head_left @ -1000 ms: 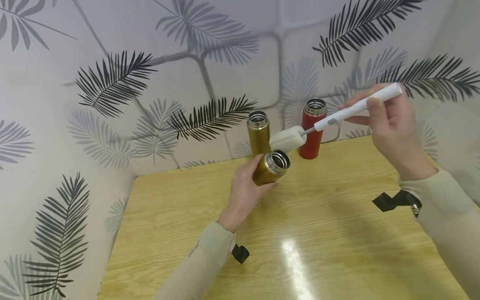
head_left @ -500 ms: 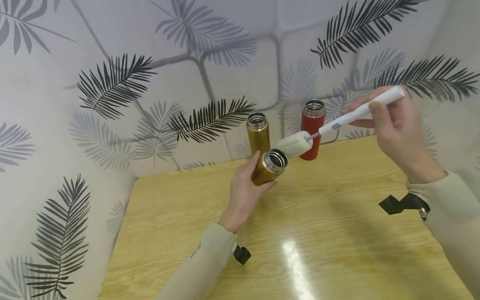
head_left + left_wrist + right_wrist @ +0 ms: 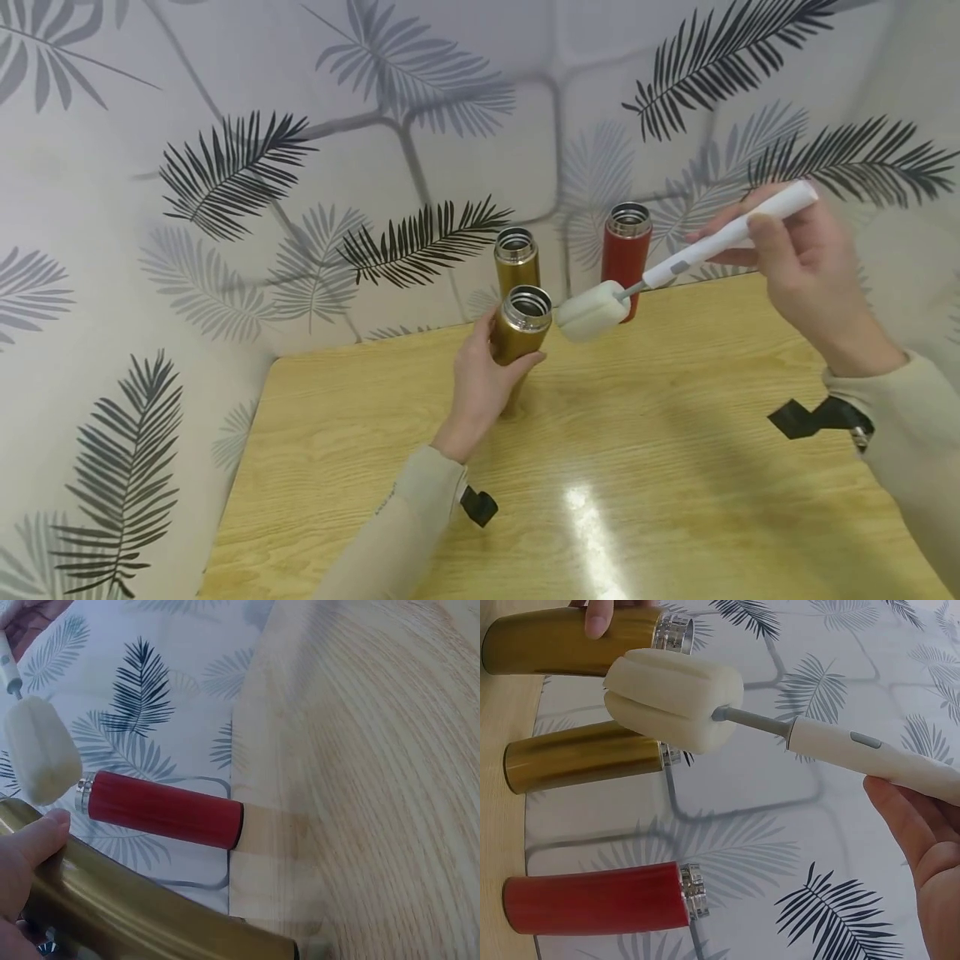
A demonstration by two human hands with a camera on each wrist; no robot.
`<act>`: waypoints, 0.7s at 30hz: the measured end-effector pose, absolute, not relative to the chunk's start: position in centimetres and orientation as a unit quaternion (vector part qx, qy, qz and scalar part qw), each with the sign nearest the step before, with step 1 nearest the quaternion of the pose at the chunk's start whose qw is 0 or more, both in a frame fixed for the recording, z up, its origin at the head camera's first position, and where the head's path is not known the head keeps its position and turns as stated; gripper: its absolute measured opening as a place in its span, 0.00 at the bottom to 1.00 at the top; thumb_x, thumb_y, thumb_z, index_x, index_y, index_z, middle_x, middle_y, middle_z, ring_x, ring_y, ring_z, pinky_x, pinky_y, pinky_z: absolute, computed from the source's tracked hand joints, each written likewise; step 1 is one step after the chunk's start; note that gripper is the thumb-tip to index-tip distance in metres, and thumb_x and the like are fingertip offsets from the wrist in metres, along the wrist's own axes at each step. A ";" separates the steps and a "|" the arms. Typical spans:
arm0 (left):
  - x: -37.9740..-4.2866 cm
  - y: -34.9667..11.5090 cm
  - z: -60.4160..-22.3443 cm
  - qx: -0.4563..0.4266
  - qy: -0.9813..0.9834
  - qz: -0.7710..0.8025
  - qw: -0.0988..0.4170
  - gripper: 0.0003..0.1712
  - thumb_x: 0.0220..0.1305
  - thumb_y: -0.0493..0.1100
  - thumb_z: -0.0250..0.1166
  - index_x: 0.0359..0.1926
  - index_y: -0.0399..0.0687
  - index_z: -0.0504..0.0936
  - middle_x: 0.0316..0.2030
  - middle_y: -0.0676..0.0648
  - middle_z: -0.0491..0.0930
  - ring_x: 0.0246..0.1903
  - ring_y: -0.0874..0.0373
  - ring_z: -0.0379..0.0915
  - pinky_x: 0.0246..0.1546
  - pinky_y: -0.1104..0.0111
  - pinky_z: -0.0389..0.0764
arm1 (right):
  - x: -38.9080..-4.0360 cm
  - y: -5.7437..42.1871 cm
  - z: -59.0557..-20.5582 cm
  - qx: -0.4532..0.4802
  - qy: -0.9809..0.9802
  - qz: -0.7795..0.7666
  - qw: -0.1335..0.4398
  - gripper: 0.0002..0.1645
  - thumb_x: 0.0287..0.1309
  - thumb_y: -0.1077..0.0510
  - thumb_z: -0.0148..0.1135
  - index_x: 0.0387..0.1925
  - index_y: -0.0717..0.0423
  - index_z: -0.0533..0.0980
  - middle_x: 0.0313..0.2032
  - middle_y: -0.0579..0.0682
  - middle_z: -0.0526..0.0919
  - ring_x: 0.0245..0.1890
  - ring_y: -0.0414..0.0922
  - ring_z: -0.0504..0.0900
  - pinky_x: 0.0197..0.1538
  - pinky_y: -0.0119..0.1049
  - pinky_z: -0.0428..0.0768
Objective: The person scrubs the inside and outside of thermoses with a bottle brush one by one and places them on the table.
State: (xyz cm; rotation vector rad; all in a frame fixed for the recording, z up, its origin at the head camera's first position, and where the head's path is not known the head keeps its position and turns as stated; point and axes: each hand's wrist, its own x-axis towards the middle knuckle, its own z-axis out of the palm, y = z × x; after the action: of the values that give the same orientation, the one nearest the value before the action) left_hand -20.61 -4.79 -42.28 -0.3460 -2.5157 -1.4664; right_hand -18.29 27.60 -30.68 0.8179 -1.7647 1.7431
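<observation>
My left hand (image 3: 480,387) grips a gold vacuum flask (image 3: 517,333) round its body; its steel mouth is uncapped and faces up. In my right hand (image 3: 813,283) is a sponge bottle brush, pinched by its white handle (image 3: 731,233) between thumb and fingers. The brush's cream sponge head (image 3: 595,312) hangs just right of the held flask's mouth, outside it. The right wrist view shows the sponge (image 3: 671,697) overlapping the flasks behind it, with a grey rod joining it to the handle. The left thumb (image 3: 46,832) lies along the gold flask's side in the left wrist view.
A second gold flask (image 3: 517,265) stands uncapped behind the held one, against the leaf-patterned wall covering (image 3: 450,167). To its right stands an uncapped red flask (image 3: 626,250). The wooden table (image 3: 360,433) meets the wall covering just behind them.
The left hand has tilted the gold flask more upright and shifted it slightly left. The right hand has drawn the brush a little right and down, away from the flask's mouth.
</observation>
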 end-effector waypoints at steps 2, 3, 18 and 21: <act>-20.6 -5.0 -42.0 -0.110 -0.839 -0.526 0.087 0.46 0.56 0.46 0.82 0.69 0.44 0.66 0.62 0.37 0.80 0.62 0.45 0.78 0.64 0.51 0.77 | -18.2 27.8 -30.8 0.294 -0.663 0.628 0.283 0.10 0.75 0.71 0.52 0.49 0.78 0.70 0.43 0.57 0.88 0.45 0.46 0.88 0.51 0.29 0.85; -20.6 -5.0 -41.9 -0.108 -0.831 -0.540 0.079 0.44 0.56 0.46 0.82 0.67 0.45 0.66 0.62 0.38 0.81 0.62 0.45 0.78 0.64 0.51 0.77 | -18.2 27.9 -30.8 0.289 -0.669 0.619 0.294 0.11 0.75 0.70 0.53 0.50 0.78 0.71 0.43 0.55 0.89 0.45 0.45 0.87 0.52 0.27 0.83; -21.3 -6.4 -42.1 -0.076 -0.770 -0.633 0.002 0.40 0.65 0.53 0.75 0.75 0.57 0.72 0.65 0.47 0.80 0.64 0.51 0.76 0.65 0.55 0.77 | -18.2 29.2 -31.5 0.264 -0.581 0.707 0.303 0.12 0.69 0.74 0.59 0.50 0.83 0.73 0.43 0.62 0.88 0.46 0.51 0.87 0.50 0.34 0.86; -21.4 -6.7 -42.2 -0.077 -0.745 -0.663 -0.028 0.39 0.68 0.51 0.73 0.76 0.57 0.69 0.67 0.45 0.78 0.65 0.49 0.76 0.62 0.53 0.80 | -18.3 29.3 -31.6 0.257 -0.564 0.732 0.284 0.12 0.67 0.78 0.56 0.50 0.86 0.71 0.44 0.65 0.86 0.49 0.54 0.87 0.50 0.39 0.87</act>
State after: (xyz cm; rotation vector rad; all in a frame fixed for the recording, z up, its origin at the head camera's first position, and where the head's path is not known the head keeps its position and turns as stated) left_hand -21.37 -6.72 -42.17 -0.2466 -2.3819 -2.1196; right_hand -18.35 29.26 -31.64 0.6875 -1.5087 1.9574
